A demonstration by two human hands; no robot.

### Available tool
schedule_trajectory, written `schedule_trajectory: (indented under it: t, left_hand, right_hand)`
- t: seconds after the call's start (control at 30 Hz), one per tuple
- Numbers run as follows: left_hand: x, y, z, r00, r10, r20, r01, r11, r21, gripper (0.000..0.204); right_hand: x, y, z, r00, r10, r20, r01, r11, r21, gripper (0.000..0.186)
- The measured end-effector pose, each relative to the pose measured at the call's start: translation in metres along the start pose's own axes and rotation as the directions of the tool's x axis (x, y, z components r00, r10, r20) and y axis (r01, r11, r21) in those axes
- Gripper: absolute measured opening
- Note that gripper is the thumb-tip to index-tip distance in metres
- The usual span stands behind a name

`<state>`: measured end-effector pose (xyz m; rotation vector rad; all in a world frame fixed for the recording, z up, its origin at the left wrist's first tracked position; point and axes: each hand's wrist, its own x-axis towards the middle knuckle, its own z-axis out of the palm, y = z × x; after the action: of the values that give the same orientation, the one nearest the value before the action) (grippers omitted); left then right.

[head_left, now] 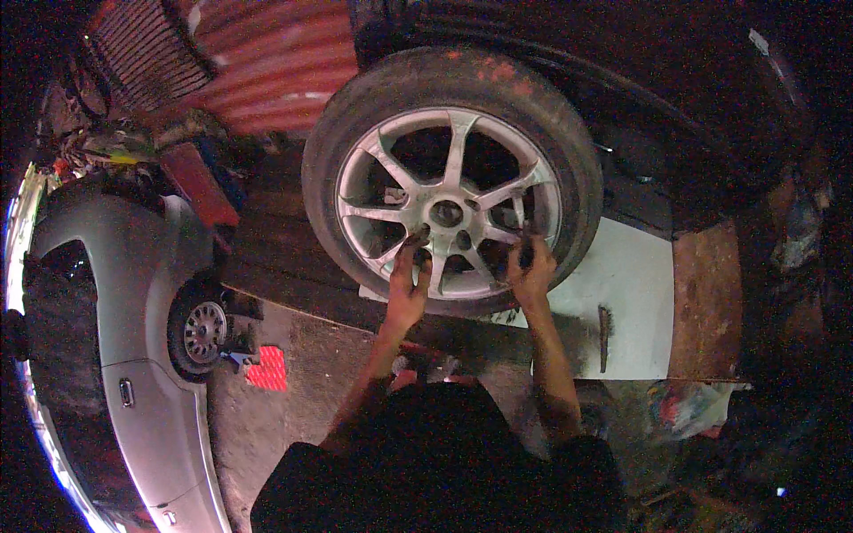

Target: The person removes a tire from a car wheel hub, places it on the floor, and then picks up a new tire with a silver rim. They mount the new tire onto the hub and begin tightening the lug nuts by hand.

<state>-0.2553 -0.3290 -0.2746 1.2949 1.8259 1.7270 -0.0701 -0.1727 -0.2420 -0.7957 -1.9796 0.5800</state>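
Note:
A car wheel (458, 164), a silver multi-spoke alloy rim inside a black tyre (342, 115), lies face up in front of me. Red marks show on the tyre's far side. My left hand (409, 282) reaches over the near rim, its fingers stretched toward a bolt hole beside the hub (446, 213). The fingertips look dark, and I see nothing held there. Over the right spokes, my right hand (531, 266) has its fingers curled together. Something slim and dark seems to stick up from them, but its kind is too blurred to tell.
Under the wheel are a dark bench top (275, 266) and a white sheet (635, 289), with a thin dark strip (605, 338) on it. A silver car (147, 293) stands at left, near a red object (267, 368) on the floor. Red corrugated metal (275, 62) rises behind.

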Motion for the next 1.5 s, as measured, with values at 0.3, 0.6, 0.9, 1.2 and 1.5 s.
schedule_trajectory:
  t: [0.3,0.6,0.9,1.2,1.5]
  left_hand:
    - [0.002,0.003,0.005,0.995,0.074,0.067,-0.08,0.993,0.088,0.053]
    - [-0.004,-0.007,0.003,0.996,0.005,0.084,-0.016,0.992,0.126,0.048]
    - [-0.016,-0.018,-0.001,0.992,-0.091,0.089,0.077,0.987,0.144,0.042]
    - [-0.018,-0.014,0.001,0.995,-0.085,0.06,0.077,0.988,0.136,0.04]
    - [-0.023,-0.012,-0.005,0.996,-0.049,0.069,0.034,0.98,0.198,0.041]
  right_hand:
    - [-0.002,0.014,0.005,0.983,-0.154,0.097,0.165,0.98,-0.108,0.025]
    - [-0.008,0.016,0.004,0.979,-0.118,0.167,0.143,0.979,-0.144,0.028]
    - [-0.002,0.008,-0.002,1.0,-0.013,0.009,0.013,0.999,-0.036,0.024]
    - [-0.01,0.002,0.016,0.971,-0.167,0.174,0.188,0.976,-0.112,0.029]
    - [-0.009,-0.028,0.031,0.956,0.145,0.256,-0.144,0.989,-0.021,0.031]
